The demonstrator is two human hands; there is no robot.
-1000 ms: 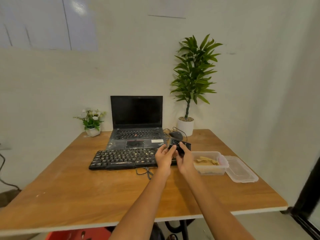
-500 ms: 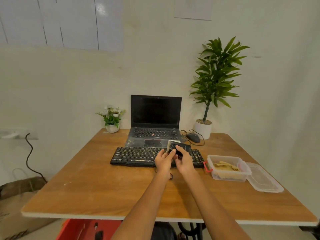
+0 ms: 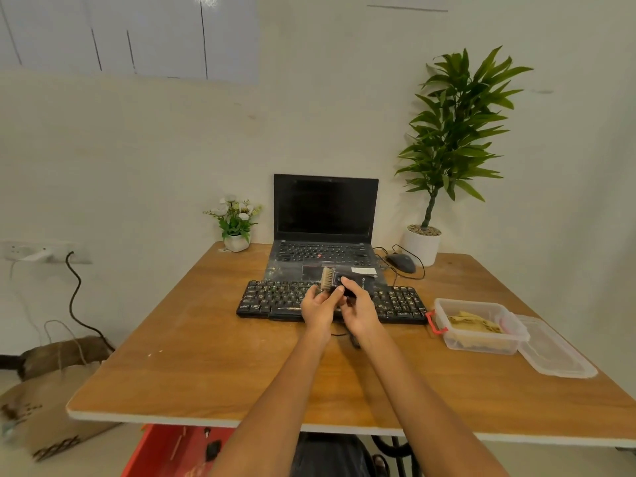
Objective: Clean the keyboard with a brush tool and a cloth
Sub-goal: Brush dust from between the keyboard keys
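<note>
One brush tool (image 3: pixel 344 281), black-bodied with a pale bristle head at its left end, was held above the middle of the one external keyboard (image 3: pixel 330 300), clear of the keys. Both hands were on it: the left hand (image 3: pixel 318 307) had its fingers curled around the bristle end, and the right hand (image 3: pixel 359 309) gripped the black body, thumb on top. Pale debris was visible among the keys of the keyboard.

Taking the keyboard as reference: one open laptop (image 3: pixel 323 228) stood directly behind it, screen dark. One wired mouse (image 3: pixel 401 262) lay behind its right end. One clear plastic container (image 3: pixel 478 327) sat just right of it, holding one yellowish cloth (image 3: pixel 475 323); one loose lid (image 3: pixel 554 349) lay further right. Two potted plants were counted: one small flowering plant (image 3: pixel 235 223) behind and left, one tall leafy plant (image 3: pixel 447 132) behind and right. All stood on one wooden table (image 3: pixel 206 356).
</note>
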